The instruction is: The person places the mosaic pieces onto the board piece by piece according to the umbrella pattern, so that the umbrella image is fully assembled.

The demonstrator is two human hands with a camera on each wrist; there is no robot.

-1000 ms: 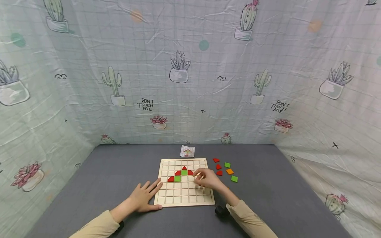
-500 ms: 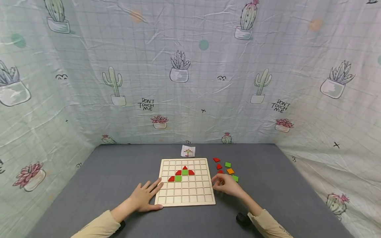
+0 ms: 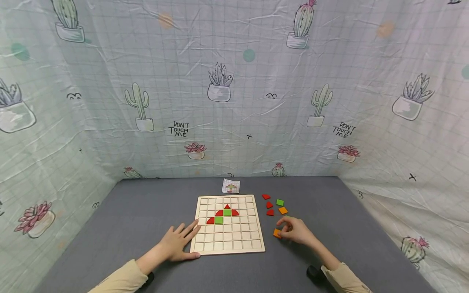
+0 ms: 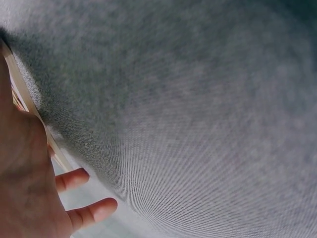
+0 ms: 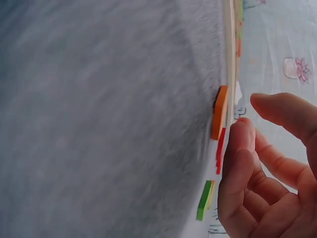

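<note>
Your wide-spread left hand [image 3: 176,244] touches the board [image 3: 234,236]; your right hand [image 3: 297,231], loosely curled, is by an orange block [image 3: 276,232].

Wrinkled, pale grey cloth [image 3: 253,77] hangs behind and along both sides of a dark grey table [image 3: 154,199]. It is printed with a faint grid, potted cactuses [image 3: 139,101], coloured dots [image 3: 249,55] and the words [image 3: 180,128] "Don't touch me". The light is soft.

Right hand [image 3: 298,232] moved from over board [image 3: 232,238] rightward; orange tile [image 3: 276,233] beside it now visible.
</note>
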